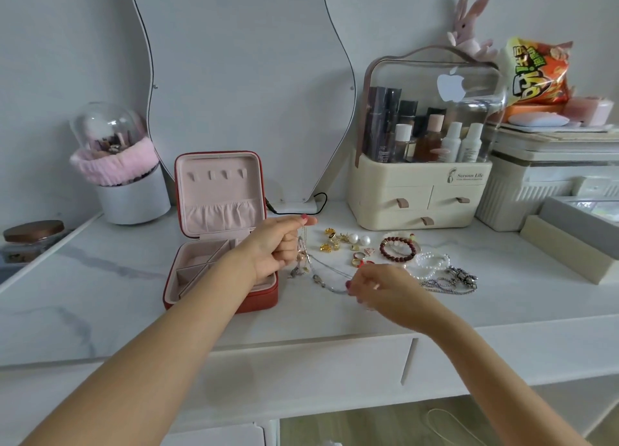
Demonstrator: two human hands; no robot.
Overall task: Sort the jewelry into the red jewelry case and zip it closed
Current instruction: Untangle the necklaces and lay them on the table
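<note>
Just right of the open red jewelry case [221, 231], the left hand [278, 244] pinches necklace chains [303, 254] aloft while the right hand [378, 286] pinches 1 strand, probably untangling before stowing.

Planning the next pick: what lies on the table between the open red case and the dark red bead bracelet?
In the head view, between the red jewelry case and the bead bracelet lie the left hand pinching dangling necklaces, then gold earrings, pearl studs and rings.
</note>
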